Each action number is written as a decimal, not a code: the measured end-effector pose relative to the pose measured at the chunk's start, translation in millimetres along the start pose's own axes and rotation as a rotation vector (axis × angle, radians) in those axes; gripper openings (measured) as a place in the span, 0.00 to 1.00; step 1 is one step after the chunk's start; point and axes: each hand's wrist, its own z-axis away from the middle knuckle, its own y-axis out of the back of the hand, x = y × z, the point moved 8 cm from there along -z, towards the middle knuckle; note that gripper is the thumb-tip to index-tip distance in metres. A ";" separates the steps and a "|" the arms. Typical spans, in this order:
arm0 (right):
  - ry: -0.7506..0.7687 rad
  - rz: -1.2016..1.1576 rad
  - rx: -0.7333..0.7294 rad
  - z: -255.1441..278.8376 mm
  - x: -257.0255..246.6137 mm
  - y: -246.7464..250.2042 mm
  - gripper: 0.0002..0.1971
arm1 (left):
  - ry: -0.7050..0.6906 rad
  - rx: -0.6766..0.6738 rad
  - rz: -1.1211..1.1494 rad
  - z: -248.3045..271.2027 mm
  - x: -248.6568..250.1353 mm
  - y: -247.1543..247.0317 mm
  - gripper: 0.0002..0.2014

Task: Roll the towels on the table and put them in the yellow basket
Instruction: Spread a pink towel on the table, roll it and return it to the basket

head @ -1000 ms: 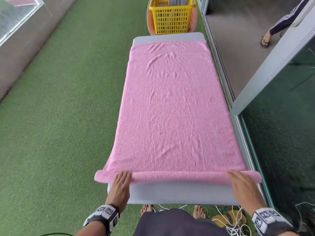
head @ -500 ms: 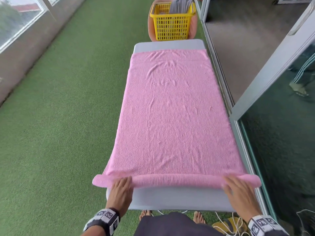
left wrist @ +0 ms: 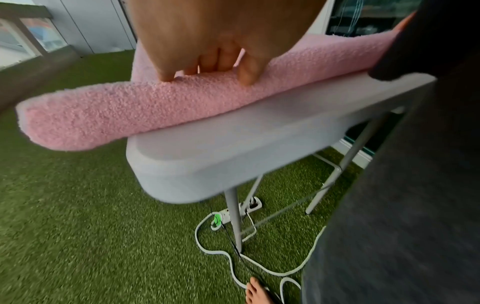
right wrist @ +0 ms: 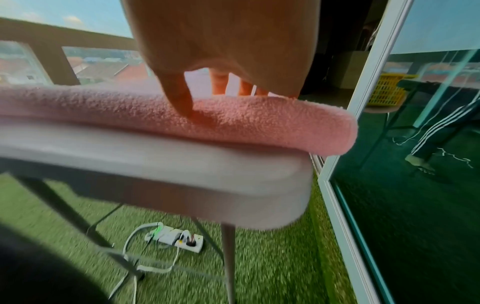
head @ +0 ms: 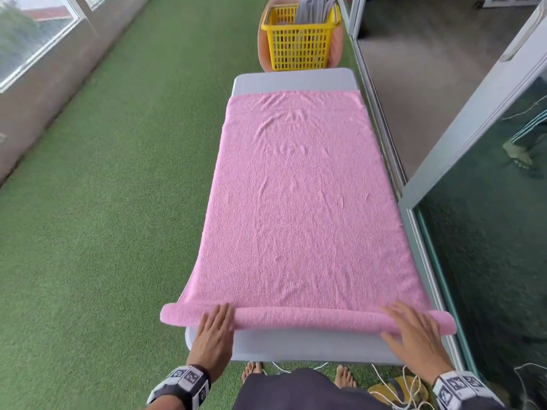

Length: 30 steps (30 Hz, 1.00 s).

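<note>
Hands, two, left (head: 213, 329) and right (head: 413, 332), press flat-fingered on one pink towel (head: 299, 208) before one yellow basket (head: 299, 39).

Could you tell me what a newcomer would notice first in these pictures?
A pink towel covers nearly the whole grey table, its near edge rolled up. The left hand and right hand press flat on that roll. A yellow basket stands beyond the far end.

towel (head: 299, 208) on table (head: 293, 79), basket (head: 299, 39) beyond
</note>
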 end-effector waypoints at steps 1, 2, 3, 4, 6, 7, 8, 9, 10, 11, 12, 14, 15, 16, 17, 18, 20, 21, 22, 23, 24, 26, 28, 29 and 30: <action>0.007 0.010 -0.061 6.4 -0.9 -9.6 0.32 | -0.020 -0.024 0.018 6.1 0.3 -9.2 0.29; 0.000 0.005 -0.086 11.6 0.9 -17.5 0.32 | -0.022 -0.030 0.048 11.3 0.4 -12.2 0.28; -0.014 -0.013 -0.076 15.8 2.8 -21.1 0.31 | -0.017 -0.017 0.082 14.3 0.1 -13.1 0.26; -0.028 -0.043 -0.045 18.1 4.2 -20.5 0.28 | -0.001 -0.019 0.109 14.2 0.7 -10.3 0.23; -0.024 -0.056 0.042 14.3 6.7 -15.3 0.19 | 0.003 0.015 0.114 7.5 5.7 6.8 0.08; 0.000 -0.046 0.087 10.6 5.4 -10.8 0.15 | 0.000 0.026 0.107 2.5 8.5 15.7 0.05; 0.024 -0.034 0.147 5.8 3.2 -2.9 0.13 | 0.026 0.010 0.101 -2.9 7.4 18.7 0.10; 0.051 -0.013 0.222 1.3 2.4 6.5 0.11 | 0.057 -0.007 0.077 -8.4 5.0 17.7 0.16; 0.067 -0.003 0.286 -1.6 1.7 15.5 0.13 | 0.091 -0.001 0.064 -11.6 2.9 17.3 0.22; 0.067 -0.017 0.319 -3.5 0.5 23.4 0.17 | 0.102 0.010 0.057 -12.6 0.9 14.7 0.28; 0.065 -0.056 0.316 -3.7 0.7 25.9 0.20 | 0.114 0.017 0.074 -11.7 -0.2 12.8 0.34; 0.077 -0.138 0.244 0.0 2.0 17.3 0.19 | 0.109 -0.007 0.115 -3.5 4.1 8.0 0.33; 0.093 -0.135 0.193 4.8 2.1 8.4 0.20 | 0.081 -0.021 0.119 2.7 8.0 5.5 0.27; 0.103 -0.102 0.153 9.6 4.5 -1.8 0.25 | 0.054 -0.033 0.122 8.3 10.7 2.9 0.23; 0.101 -0.067 0.116 13.1 8.5 -11.1 0.30 | 0.046 -0.044 0.129 12.2 11.4 0.2 0.26; 0.070 -0.049 0.082 13.4 14.2 -16.9 0.33 | 0.048 -0.086 0.151 14.7 12.4 -2.5 0.31; -0.041 -0.015 0.043 5.7 22.8 -13.8 0.31 | 0.053 -0.095 0.173 12.2 15.1 2.0 0.29; -0.077 -0.004 0.023 -1.2 21.5 -7.8 0.27 | 0.053 -0.077 0.170 8.1 15.6 8.1 0.24; -0.076 0.025 0.013 -9.9 15.8 1.6 0.20 | 0.062 -0.046 0.174 1.3 14.4 13.8 0.19; -0.056 0.060 0.005 -19.0 9.3 12.5 0.13 | 0.084 -0.024 0.181 -6.7 12.5 17.7 0.15; -0.032 0.082 -0.006 -26.9 3.3 22.1 0.09 | 0.097 -0.007 0.179 -14.7 11.3 22.0 0.10; -0.003 0.082 0.016 -38.3 -6.1 35.4 0.14 | 0.140 0.012 0.191 -25.8 6.6 22.0 0.18; 0.010 0.032 0.062 -38.9 -11.9 38.6 0.22 | 0.170 0.001 0.222 -27.3 2.8 14.9 0.25; 0.034 0.018 0.026 -33.3 -15.9 32.9 0.24 | 0.154 -0.027 0.231 -25.1 3.0 9.8 0.26; 0.051 0.033 -0.026 -26.7 -17.2 22.5 0.28 | 0.131 -0.058 0.218 -21.2 3.6 4.8 0.29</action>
